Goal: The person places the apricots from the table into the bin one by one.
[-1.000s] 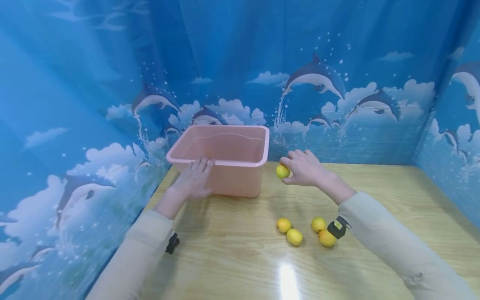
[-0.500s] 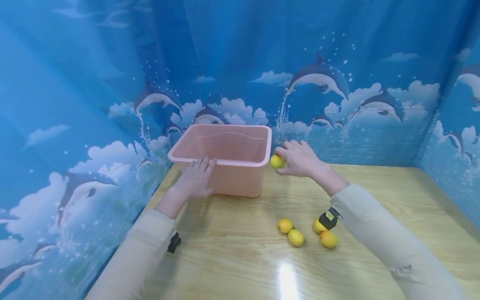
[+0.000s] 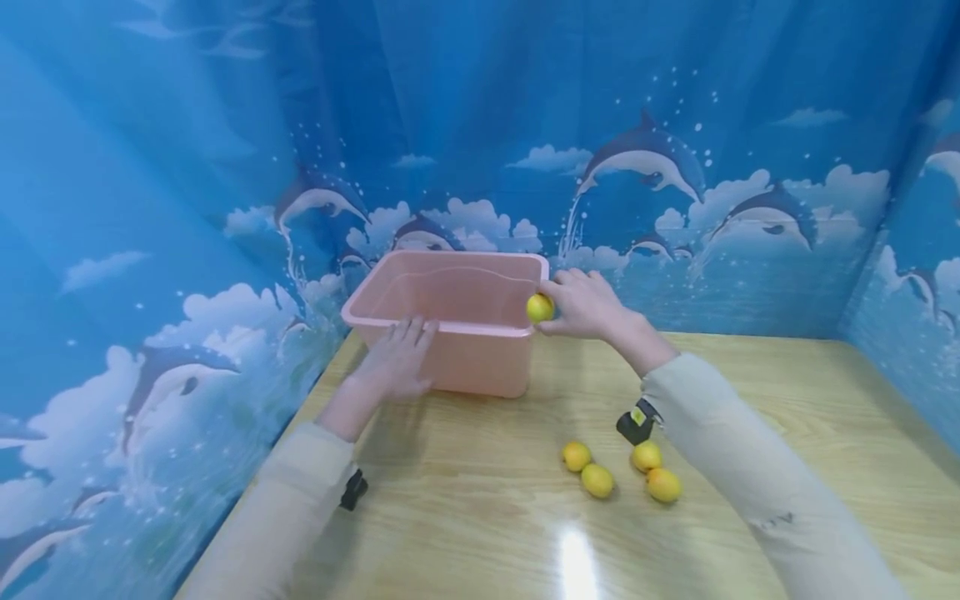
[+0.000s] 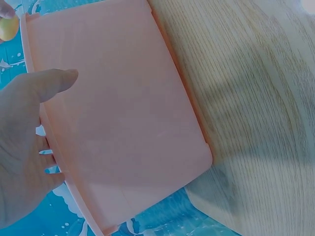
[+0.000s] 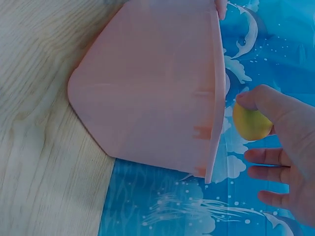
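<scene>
A pink plastic bin (image 3: pixel 480 362) stands on the table, its open top facing up. At its right rim, my right hand (image 3: pixel 581 304) pinches a small yellow fruit (image 3: pixel 539 308) between thumb and fingers. The right wrist view shows that fruit (image 5: pixel 251 122) just outside the rim, the thumb on it and the other fingers loosely bent. My left hand (image 3: pixel 393 362) lies at the bin's near rim with fairly straight fingers. In the left wrist view its thumb (image 4: pixel 59 81) stretches across the outer wall; whether it presses there I cannot tell.
Several more yellow fruits lie on the wooden table (image 3: pixel 465 500) in two pairs, a left pair (image 3: pixel 597 481) and a right pair (image 3: pixel 663 484). A blue dolphin-print curtain (image 3: pixel 465 125) rises behind the bin and along both sides.
My right hand has carried the yellow fruit left and upward, from beside the bin to its right rim. The left hand stays at the near rim. The head view has shifted slightly.
</scene>
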Tool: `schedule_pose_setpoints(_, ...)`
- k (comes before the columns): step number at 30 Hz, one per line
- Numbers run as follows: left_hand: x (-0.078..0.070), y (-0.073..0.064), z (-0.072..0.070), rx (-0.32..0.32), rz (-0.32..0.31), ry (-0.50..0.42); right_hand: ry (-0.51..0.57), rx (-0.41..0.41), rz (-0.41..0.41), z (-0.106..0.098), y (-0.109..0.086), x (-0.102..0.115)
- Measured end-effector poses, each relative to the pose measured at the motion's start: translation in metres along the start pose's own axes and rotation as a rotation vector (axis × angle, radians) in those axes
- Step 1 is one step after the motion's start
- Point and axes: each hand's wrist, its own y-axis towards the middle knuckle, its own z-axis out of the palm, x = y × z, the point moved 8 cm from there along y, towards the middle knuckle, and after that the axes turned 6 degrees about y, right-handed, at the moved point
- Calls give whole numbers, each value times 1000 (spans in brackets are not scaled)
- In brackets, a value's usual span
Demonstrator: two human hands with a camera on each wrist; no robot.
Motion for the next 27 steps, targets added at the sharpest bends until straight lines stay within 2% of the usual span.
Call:
schedule_pose_setpoints(5, 0, 0, 0, -15, 6, 6, 12, 14, 30, 0, 11, -1)
schedule_pose_setpoints(15, 0, 1, 2, 6, -3, -2, -5, 7, 27, -1, 33, 11)
schedule_pose_setpoints(27, 0, 1, 3, 21, -18, 10, -9, 21, 48, 11, 46, 27)
